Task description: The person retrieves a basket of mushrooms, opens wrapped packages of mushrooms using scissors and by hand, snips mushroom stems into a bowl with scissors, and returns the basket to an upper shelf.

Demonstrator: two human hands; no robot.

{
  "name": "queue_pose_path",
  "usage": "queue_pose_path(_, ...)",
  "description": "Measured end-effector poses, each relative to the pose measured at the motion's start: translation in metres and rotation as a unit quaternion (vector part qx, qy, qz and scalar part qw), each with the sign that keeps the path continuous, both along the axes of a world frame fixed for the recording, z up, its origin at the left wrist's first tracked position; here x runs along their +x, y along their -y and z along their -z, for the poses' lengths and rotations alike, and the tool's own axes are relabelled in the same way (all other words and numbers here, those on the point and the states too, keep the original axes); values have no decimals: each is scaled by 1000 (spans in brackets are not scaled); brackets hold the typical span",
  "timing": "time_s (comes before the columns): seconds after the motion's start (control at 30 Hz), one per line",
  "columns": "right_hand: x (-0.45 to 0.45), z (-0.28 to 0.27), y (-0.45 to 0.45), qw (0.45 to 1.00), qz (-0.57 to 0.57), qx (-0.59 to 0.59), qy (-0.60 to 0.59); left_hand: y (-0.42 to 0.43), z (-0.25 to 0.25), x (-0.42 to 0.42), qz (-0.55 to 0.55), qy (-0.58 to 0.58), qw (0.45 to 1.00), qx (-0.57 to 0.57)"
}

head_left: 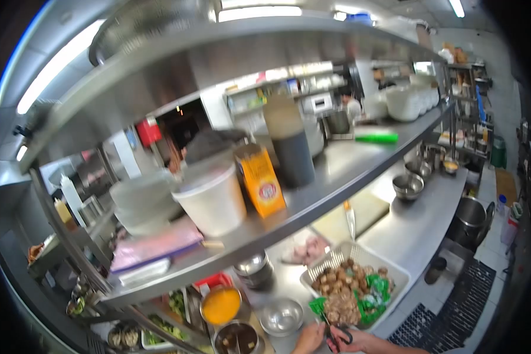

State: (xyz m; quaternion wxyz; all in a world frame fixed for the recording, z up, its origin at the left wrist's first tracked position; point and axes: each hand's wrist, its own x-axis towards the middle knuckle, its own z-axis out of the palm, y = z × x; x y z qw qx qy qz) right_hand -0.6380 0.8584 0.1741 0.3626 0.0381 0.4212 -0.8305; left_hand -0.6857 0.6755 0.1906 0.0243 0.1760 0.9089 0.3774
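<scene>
My right hand [355, 341] is closed around a pair of scissors [338, 338] with black handles at the bottom of the view. The scissors point up toward the near corner of a white perforated basket [399, 272]. Brown mushrooms [337, 278] fill much of this basket, along with green plastic netting [376, 292]. Close beside the scissors, my left hand [310, 340] has its fingers curled at the near rim; what they hold is hidden. A clump of paler mushrooms [340, 308] lies just beyond both hands.
Left of the hands are a metal bowl [281, 317], an orange liquid [221, 305] and a dark sauce [236, 339] in containers. Behind the basket lie a knife [350, 219] and a cutting board [369, 216]. A steel shelf [330, 192] crosses above the counter, carrying a white tub [211, 197].
</scene>
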Motion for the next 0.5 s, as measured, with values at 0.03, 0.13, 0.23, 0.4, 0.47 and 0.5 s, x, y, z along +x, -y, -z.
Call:
queue_pose_path(0.03, -9, 8, 1, 1000, -5, 14, -13, -1, -9, 2, -20, -9, 1000, -2)
queue_pose_path(0.13, -32, 6, -11, 1000, 1, 30, 4, -4, -20, -9, 43, 40, 998, 24)
queue_pose_path(0.23, -10, -29, -14, 924, -47, 203, -320, -8, -62, 5, 47, 175, 977, 116)
queue_pose_path(0.4, -24, -43, -22, 999, -34, -37, -3, 7, -43, -28, 90, 17, 996, 11)
queue_pose_path(0.47, 2, -65, -44, 994, -100, -32, -9, 2, -115, -17, 18, 48, 998, 39)
queue_pose_path(0.5, 18, -90, -57, 989, -101, 85, -61, 14, -68, -45, 34, 19, 996, 81)
